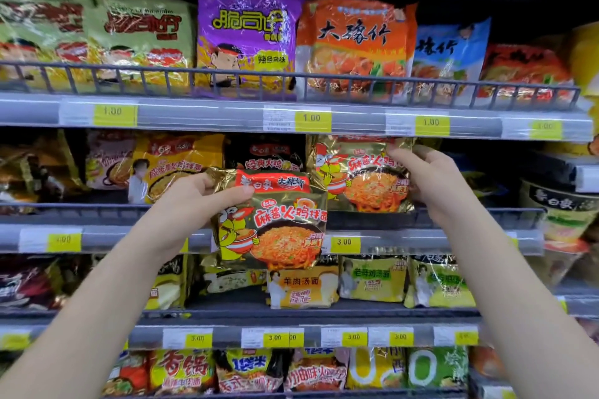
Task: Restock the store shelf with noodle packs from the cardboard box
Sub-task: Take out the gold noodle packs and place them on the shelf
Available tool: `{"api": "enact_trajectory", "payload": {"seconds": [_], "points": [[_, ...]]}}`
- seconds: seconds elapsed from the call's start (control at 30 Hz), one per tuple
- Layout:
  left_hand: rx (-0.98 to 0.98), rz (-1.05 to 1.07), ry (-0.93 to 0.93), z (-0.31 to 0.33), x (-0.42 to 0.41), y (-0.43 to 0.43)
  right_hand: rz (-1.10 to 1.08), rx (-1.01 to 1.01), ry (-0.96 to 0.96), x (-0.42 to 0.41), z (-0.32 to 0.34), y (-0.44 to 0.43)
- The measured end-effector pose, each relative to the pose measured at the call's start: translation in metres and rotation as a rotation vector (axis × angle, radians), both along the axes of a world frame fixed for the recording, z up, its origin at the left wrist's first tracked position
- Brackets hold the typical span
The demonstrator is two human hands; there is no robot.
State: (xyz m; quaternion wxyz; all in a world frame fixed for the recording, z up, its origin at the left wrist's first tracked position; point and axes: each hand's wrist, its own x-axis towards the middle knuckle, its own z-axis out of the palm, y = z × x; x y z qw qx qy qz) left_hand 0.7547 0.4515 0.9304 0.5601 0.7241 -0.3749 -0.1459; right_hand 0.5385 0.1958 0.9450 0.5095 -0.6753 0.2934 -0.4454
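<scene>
The landmark is the yellow 3.00 price tag (345, 242) on the front strip of the middle shelf (408, 240). Just left of that tag, overlapping the strip in front of it, is a gold noodle pack (278, 227) printed with a cartoon chicken and a bowl of red noodles. It is off the shelf, held in the air and slightly tilted.

The left hand (194, 201), up and to the left of the tag, grips this pack by its top left corner. The thumb lies across the printed front and the other fingers are curled behind the foil.

Directly above the tag, a second gold pack (359, 178) of the same design stands upright on the middle shelf. The right hand (421, 172), above and right of the tag, pinches that pack's top right corner, with its fingers bent round the edge.

Above and left of the tag, a black pack (264, 152) stands just beside the second gold pack. Well above the tag, on the next shelf up, a purple pack (246, 36) and an orange pack (353, 48) stand side by side. Below the tag and slightly left, a yellow pack (301, 288) stands on the lower shelf.
</scene>
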Motion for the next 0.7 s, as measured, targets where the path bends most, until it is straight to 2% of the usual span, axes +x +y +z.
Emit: {"api": "enact_trajectory", "payload": {"seconds": [0.23, 0.33, 0.7], "points": [[-0.014, -0.005, -0.032, 0.001, -0.002, 0.011, -0.046, 0.082, -0.080, 0.026, 0.019, -0.017], [-0.015, -0.006, -0.024, 0.004, -0.003, 0.013, -0.050, 0.148, -0.020, 0.039, 0.019, -0.023], [-0.056, 0.005, -0.038, 0.002, 0.000, 0.017, -0.017, 0.083, 0.203, 0.049, 0.001, -0.046]]}}
